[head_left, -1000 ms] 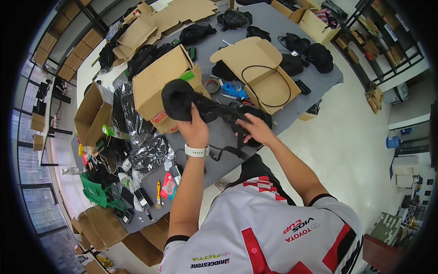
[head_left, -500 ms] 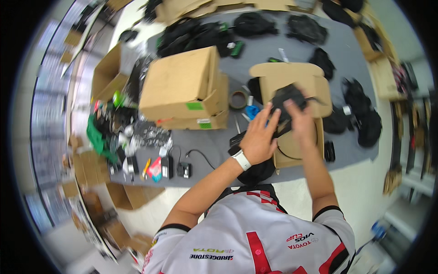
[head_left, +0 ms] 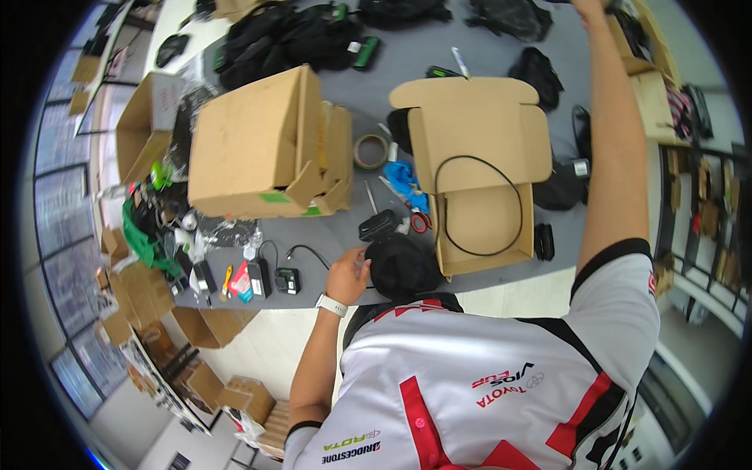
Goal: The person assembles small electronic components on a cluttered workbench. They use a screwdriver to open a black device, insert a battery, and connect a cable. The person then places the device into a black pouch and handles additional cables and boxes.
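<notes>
My left hand [head_left: 347, 278] is at the table's near edge, fingers apart and lightly bent beside a round black fabric item [head_left: 395, 266], seemingly touching its left side. My right arm stretches far forward to the upper right. Only part of my right hand [head_left: 589, 8] shows at the picture's top, its fingers cut off; a sliver of something dark is next to it. Between my arms lies an open cardboard box [head_left: 484, 137] with its lid folded back. A looped black cable [head_left: 479, 254] lies inside and across the lid.
Stacked cardboard boxes [head_left: 247, 149] stand left of centre. Near the open box are a tape roll [head_left: 370, 151], red-handled scissors [head_left: 421, 223], a blue crumpled item [head_left: 401, 178] and a black case [head_left: 379, 225]. Black bags [head_left: 294, 39] line the far side; a charger [head_left: 287, 280] sits near the front edge.
Both hands have left the dark item they handled over the open box. My right arm has swung far forward and right; my left hand has drawn back to the black fabric item.
</notes>
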